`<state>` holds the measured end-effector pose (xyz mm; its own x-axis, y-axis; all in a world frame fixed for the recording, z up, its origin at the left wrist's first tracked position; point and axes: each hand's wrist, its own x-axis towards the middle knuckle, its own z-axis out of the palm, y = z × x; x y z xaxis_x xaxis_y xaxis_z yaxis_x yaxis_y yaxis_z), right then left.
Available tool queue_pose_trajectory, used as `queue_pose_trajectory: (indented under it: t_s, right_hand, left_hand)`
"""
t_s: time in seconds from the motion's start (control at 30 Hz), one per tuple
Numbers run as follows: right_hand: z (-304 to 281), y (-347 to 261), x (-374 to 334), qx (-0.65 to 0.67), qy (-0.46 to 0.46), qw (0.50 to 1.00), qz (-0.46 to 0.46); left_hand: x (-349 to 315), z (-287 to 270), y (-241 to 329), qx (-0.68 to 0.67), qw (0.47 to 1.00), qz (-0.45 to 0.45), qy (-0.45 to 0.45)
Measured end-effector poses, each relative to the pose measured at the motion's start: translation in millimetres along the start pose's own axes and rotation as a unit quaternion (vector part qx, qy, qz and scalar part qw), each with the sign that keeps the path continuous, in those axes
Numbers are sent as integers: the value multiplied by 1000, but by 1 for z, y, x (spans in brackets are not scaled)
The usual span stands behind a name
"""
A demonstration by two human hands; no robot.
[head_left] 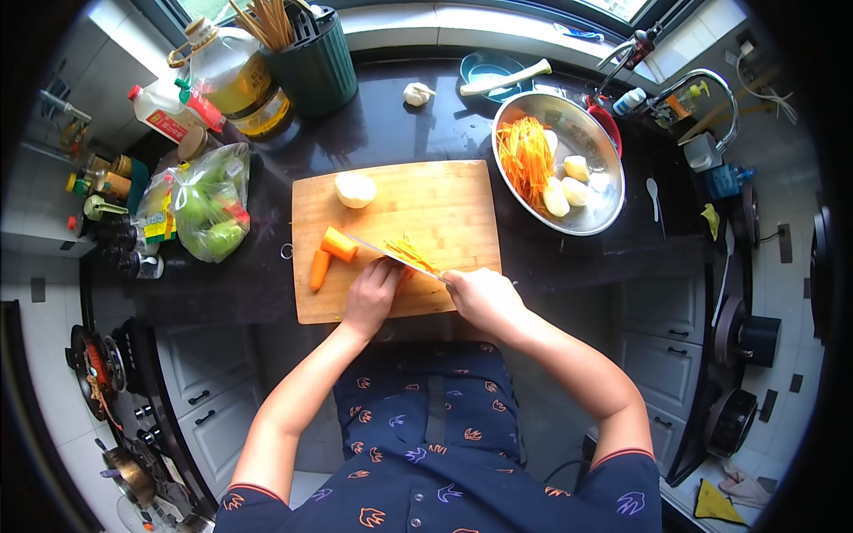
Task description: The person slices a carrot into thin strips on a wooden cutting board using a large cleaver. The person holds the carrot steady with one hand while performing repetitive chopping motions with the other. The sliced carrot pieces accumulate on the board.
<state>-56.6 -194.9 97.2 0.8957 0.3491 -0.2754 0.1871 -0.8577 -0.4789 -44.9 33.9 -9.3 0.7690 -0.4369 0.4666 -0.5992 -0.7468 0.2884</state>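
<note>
On the wooden cutting board (418,191), my right hand (484,300) grips a kitchen knife (395,258), its blade slanting up to the left. My left hand (371,291) bends its fingers over a carrot piece close to the blade; most of that piece is hidden, with a little orange showing beside the fingers. Thin carrot shreds (410,252) lie along the blade's far side. Two cut carrot chunks, a thicker one (339,244) and a slimmer one (319,269), rest left of the knife. A pale peeled potato (355,189) sits at the board's far left part.
Right of the board stands a steel bowl (600,213) holding shredded carrot (524,164) and several peeled pale vegetables. A garlic bulb (418,93) lies behind. At left are a bag of green produce (213,213), an oil jug (240,84) and a green utensil holder (315,71).
</note>
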Motion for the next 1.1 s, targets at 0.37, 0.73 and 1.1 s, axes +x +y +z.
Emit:
queue_pose_trajectory:
  t_s: [0.37, 0.73, 1.1]
  right_hand:
    - [-3, -1, -9, -19, -12, 999, 23]
    - [10, 8, 15, 0, -13, 1000, 3]
    - [-8, -4, -8, -23, -25, 999, 26]
  left_hand:
    - [-2, 3, -1, -1, 1000, -5, -3]
    - [-1, 0, -1, 14, 1000, 0, -4]
    - [-4, 2, -3, 0, 1000, 5, 3]
